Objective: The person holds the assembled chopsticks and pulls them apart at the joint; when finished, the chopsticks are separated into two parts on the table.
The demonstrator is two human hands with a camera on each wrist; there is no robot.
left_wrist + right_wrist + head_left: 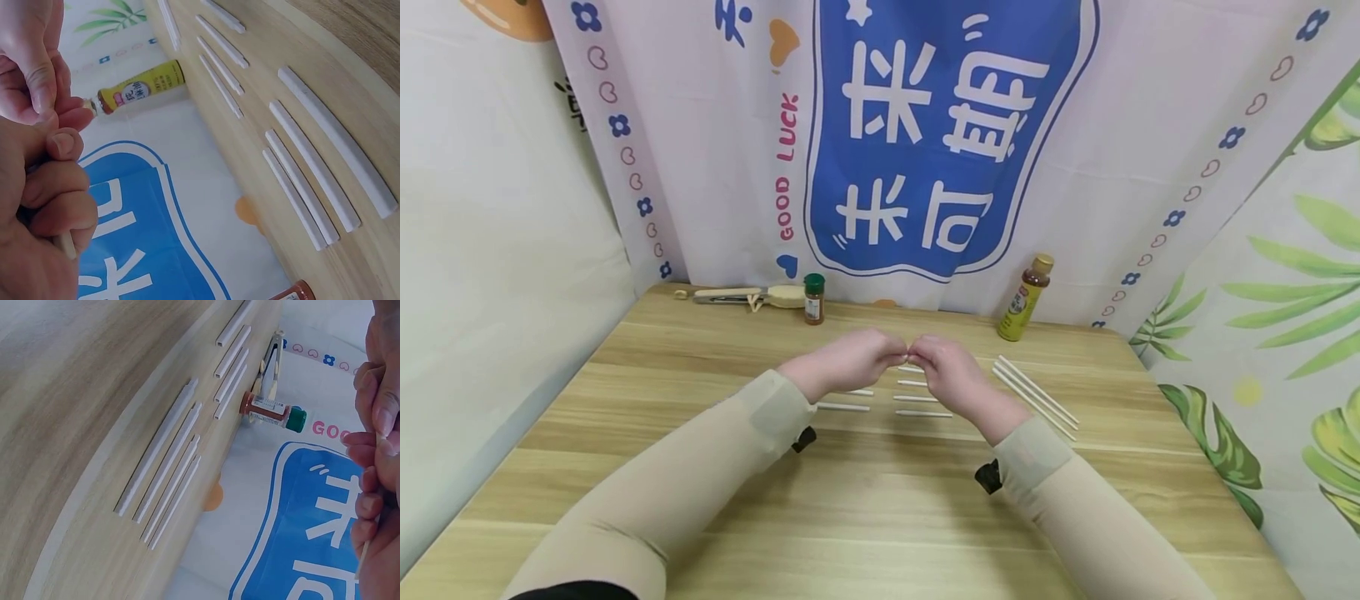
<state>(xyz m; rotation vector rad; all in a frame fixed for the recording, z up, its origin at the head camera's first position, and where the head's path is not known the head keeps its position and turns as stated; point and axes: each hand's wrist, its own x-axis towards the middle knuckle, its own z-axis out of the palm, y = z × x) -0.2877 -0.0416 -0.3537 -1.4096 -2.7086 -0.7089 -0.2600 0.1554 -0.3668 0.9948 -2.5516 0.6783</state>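
My left hand [850, 358] and right hand [951, 375] meet fingertip to fingertip above the middle of the table. Curled fingers of the left hand grip a slim pale rod [65, 245], whose end pokes out below them in the left wrist view. In the right wrist view my right hand [381, 519] likewise grips a thin pale rod [362, 559], its lower end showing. The inner ends are hidden by the fingers, so I cannot tell whether they join. Below lie white rods with square hollow ends [232, 355] and white rods with narrowed tips [156, 450].
Two longer white rods [1038, 390] lie slanted to the right of my right hand. A yellow-labelled bottle [1017, 312] stands at the back right. Back left, a green-capped jar [814, 302] stands beside a pale long-handled tool [786, 296]. A printed cloth [737, 167] hangs behind the table.
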